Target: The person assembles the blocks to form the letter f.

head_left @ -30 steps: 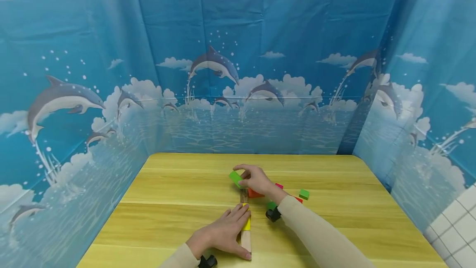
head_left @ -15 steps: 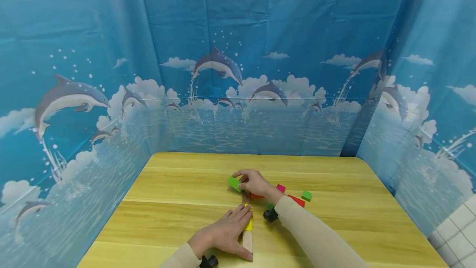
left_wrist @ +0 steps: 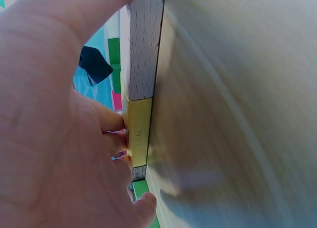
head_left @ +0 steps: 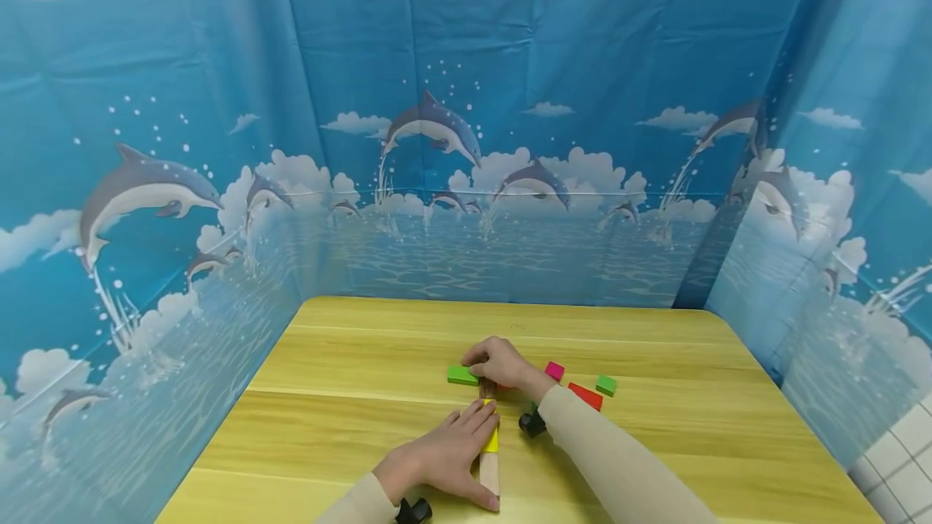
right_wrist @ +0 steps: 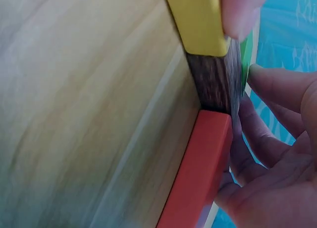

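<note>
The left hand (head_left: pixel 447 453) lies flat, fingers spread over the yellow block (head_left: pixel 491 441), thumb at the pale block's (head_left: pixel 489 472) six-o'clock end. Toward twelve, the right hand (head_left: pixel 499 364) arches, thumb and finger pinching the green block (head_left: pixel 460 376), at the dark block's (right_wrist: pixel 210 82) ten o'clock. In the head view, the right hand mostly hides the red block (right_wrist: pixel 198 163); the right sleeve (head_left: pixel 619 451) is cut off at five o'clock.

Behind the left hand (head_left: pixel 450 455), a plain cream sleeve (head_left: pixel 357 505) ends at the wrist; behind the right hand (head_left: pixel 501 362), a matching sleeve (head_left: pixel 619 451) covers the forearm. A stubby black device (head_left: pixel 415 510) sits inward of the left cuff (head_left: pixel 379 493), a similar black block (head_left: pixel 532 424) inward of the right.
</note>
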The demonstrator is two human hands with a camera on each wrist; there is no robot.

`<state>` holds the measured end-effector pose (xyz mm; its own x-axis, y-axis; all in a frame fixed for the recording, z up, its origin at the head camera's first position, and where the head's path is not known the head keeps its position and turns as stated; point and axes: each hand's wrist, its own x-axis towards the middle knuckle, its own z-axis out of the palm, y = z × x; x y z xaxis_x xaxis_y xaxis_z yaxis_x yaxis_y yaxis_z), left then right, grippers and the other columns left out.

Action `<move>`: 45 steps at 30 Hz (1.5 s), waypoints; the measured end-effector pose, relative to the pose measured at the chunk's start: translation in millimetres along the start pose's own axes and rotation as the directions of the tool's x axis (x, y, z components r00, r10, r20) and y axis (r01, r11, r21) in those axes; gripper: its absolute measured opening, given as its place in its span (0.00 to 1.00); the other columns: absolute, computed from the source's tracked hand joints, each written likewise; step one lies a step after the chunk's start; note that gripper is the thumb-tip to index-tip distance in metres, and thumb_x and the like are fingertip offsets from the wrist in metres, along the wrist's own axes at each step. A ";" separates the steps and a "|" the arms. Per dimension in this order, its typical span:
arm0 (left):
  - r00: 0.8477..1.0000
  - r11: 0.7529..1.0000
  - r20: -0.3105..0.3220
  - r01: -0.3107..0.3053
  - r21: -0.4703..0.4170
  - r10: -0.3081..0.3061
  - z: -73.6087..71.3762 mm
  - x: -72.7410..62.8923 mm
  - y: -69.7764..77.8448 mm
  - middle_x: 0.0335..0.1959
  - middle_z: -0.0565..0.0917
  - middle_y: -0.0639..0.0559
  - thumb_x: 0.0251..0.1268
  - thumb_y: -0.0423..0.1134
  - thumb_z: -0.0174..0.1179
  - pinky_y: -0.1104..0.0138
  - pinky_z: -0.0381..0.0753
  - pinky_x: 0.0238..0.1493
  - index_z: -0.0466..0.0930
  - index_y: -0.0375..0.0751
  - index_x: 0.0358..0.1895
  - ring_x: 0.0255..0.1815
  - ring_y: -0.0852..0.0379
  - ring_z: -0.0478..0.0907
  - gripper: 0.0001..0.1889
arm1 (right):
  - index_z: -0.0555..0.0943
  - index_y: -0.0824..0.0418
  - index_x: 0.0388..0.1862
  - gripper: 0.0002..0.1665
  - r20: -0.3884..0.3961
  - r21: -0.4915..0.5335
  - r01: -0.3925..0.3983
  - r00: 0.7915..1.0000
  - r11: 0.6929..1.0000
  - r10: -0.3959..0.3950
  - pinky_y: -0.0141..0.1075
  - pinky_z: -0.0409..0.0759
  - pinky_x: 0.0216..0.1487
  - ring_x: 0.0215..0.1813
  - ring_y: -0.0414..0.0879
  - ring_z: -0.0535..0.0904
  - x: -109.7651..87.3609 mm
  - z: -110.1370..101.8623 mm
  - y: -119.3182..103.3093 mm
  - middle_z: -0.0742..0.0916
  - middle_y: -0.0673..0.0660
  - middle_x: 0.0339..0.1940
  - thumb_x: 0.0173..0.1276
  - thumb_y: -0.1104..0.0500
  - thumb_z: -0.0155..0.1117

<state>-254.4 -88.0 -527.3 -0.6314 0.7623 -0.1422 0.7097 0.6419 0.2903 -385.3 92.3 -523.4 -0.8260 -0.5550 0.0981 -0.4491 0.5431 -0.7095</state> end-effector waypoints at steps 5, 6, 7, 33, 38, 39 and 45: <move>1.000 1.000 0.001 0.001 0.003 -0.001 -1.6 1.1 1.3 0.83 0.39 0.46 0.58 0.76 0.57 0.44 0.49 0.75 0.40 0.42 0.83 0.82 0.47 0.34 0.61 | 0.88 0.59 0.52 0.13 -0.009 -0.004 -0.006 1.000 1.000 0.006 0.48 0.82 0.54 0.53 0.51 0.83 -0.5 -1.6 4.4 0.88 0.53 0.50 0.74 0.66 0.62; 1.000 1.000 0.001 0.001 0.003 -0.001 -1.7 1.1 1.7 0.83 0.39 0.46 0.58 0.76 0.57 0.44 0.49 0.75 0.40 0.42 0.83 0.82 0.48 0.34 0.61 | 0.88 0.58 0.53 0.13 -0.009 0.001 -0.009 1.000 1.000 0.009 0.47 0.82 0.54 0.53 0.50 0.83 -0.4 -1.9 5.1 0.88 0.53 0.50 0.74 0.65 0.62; 1.000 1.000 0.003 0.002 0.001 -0.002 -1.7 1.2 1.8 0.83 0.39 0.46 0.58 0.76 0.57 0.44 0.49 0.75 0.40 0.42 0.83 0.82 0.48 0.34 0.61 | 0.88 0.58 0.53 0.13 -0.009 0.004 -0.012 1.000 1.000 0.012 0.47 0.81 0.54 0.53 0.50 0.83 -0.7 -2.3 5.4 0.88 0.52 0.50 0.74 0.65 0.62; 0.879 0.962 -0.397 0.209 -0.173 -0.263 -32.5 22.2 -35.7 0.71 0.70 0.43 0.74 0.47 0.61 0.46 0.75 0.61 0.69 0.44 0.74 0.70 0.43 0.69 0.30 | 0.82 0.61 0.62 0.20 -0.024 -0.125 0.008 1.000 0.992 -0.011 0.45 0.82 0.43 0.44 0.47 0.81 -45.1 -32.5 7.1 0.85 0.59 0.48 0.72 0.68 0.60; 0.854 0.943 -0.410 0.247 -0.224 -0.321 -32.2 29.4 -48.8 0.67 0.73 0.40 0.73 0.44 0.62 0.46 0.75 0.61 0.72 0.41 0.72 0.67 0.40 0.71 0.27 | 0.82 0.61 0.62 0.21 -0.001 -0.202 -0.008 1.000 0.979 0.008 0.46 0.82 0.47 0.48 0.49 0.81 -50.5 -31.7 12.5 0.85 0.57 0.49 0.70 0.66 0.65; 0.853 0.937 -0.402 0.252 -0.240 -0.332 -32.1 30.5 -51.2 0.68 0.73 0.39 0.73 0.44 0.62 0.45 0.74 0.61 0.72 0.40 0.71 0.67 0.40 0.70 0.27 | 0.82 0.61 0.62 0.21 0.000 -0.216 -0.008 1.000 0.976 0.009 0.47 0.82 0.48 0.49 0.50 0.81 -51.8 -31.6 13.2 0.85 0.57 0.49 0.69 0.66 0.67; 0.867 0.933 -0.373 0.244 -0.265 -0.332 -30.0 36.1 -64.3 0.64 0.75 0.40 0.72 0.42 0.63 0.46 0.73 0.62 0.75 0.38 0.69 0.65 0.39 0.70 0.25 | 0.84 0.59 0.59 0.21 -0.004 -0.265 -0.007 1.000 0.964 0.006 0.49 0.81 0.50 0.50 0.52 0.81 -57.5 -30.0 14.2 0.84 0.54 0.47 0.67 0.63 0.71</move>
<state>-332.3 -104.3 -522.7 -0.8993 0.4167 0.1330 0.4255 0.7628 0.4869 -354.5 150.8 -518.2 -0.8300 -0.5494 0.0969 -0.5180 0.6944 -0.4994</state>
